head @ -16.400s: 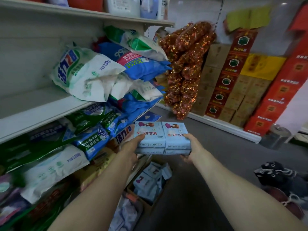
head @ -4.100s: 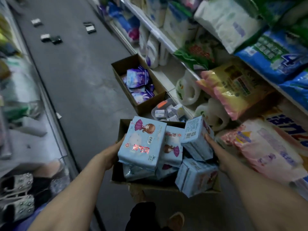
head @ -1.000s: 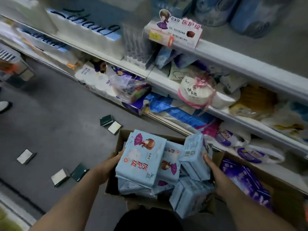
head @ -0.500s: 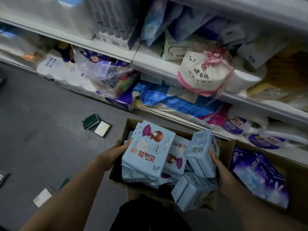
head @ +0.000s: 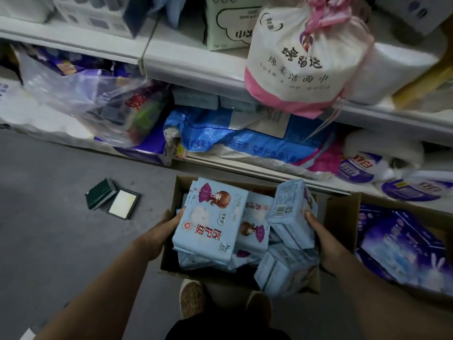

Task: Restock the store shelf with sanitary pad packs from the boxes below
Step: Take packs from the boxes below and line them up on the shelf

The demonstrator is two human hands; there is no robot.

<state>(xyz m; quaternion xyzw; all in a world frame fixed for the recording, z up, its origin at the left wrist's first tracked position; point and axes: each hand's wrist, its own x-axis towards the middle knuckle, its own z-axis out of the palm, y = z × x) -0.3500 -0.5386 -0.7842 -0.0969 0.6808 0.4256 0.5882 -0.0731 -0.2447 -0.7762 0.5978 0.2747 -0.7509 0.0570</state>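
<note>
From the head camera, a person is bending over a brown cardboard box [head: 339, 217] sitting on the grey floor [head: 61, 192] just in front of the lowest shelf edge [head: 257, 168]. The left hand [head: 159, 231] is gripping the left side of a row of light blue pad packs [head: 210, 217], its fingers curled around the outermost pack's edge just inside the box's left wall. The right hand [head: 326, 241] is pressing against the opposite end of the row, thumb laid on the side of an upright pack [head: 291, 212]; its fingers are hidden behind the packs, so I cannot tell how they are lying. The row's long axis is running left to right between the two hands, and the big front pack is tilting with its printed face upward, its top end pointing toward the shelf. More packs are lying loose in the box beneath, one [head: 282, 268] overhanging the near rim. A second box [head: 343, 209] of purple packs [head: 402, 246] is touching the first on the right. Open floor is stretching to the left, where two small flat cases [head: 112, 201] are lying. Overhead, a shelf lip [head: 196, 69] and a white-and-pink drawstring bag [head: 301, 62] are overhanging.
</note>
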